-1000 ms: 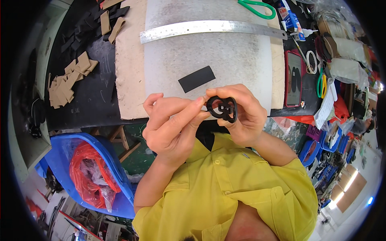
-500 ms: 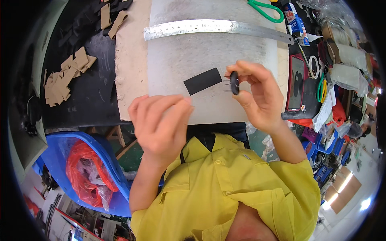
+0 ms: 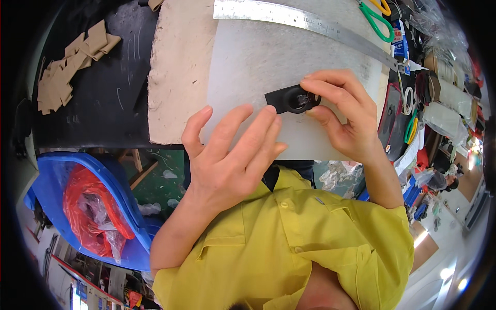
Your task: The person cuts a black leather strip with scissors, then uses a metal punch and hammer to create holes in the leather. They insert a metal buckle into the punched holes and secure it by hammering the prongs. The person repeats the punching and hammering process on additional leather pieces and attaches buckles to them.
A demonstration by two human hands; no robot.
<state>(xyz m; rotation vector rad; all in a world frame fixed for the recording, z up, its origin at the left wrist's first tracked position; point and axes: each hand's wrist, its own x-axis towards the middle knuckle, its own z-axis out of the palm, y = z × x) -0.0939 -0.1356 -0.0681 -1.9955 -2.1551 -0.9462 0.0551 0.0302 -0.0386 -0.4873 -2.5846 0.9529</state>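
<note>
A small black rectangular piece lies on the pale work board. Over its right part sits a round black part with a raised rim. The thumb and fingers of my right hand pinch this round part at its right edge. Prongs seen on it earlier are hidden now. My left hand is spread, palm down, with one fingertip at the lower left corner of the rectangular piece. Whether that fingertip presses on it I cannot tell.
A steel ruler lies across the far side of the board. Green-handled scissors and a phone are at the right. Tan fabric strips are piled on the left. A blue bin with red plastic stands below left.
My right hand has lowered the round black part onto the rectangular piece, turning it flat. My left hand has come closer, its fingers spreading. The whole view has shifted slightly.
</note>
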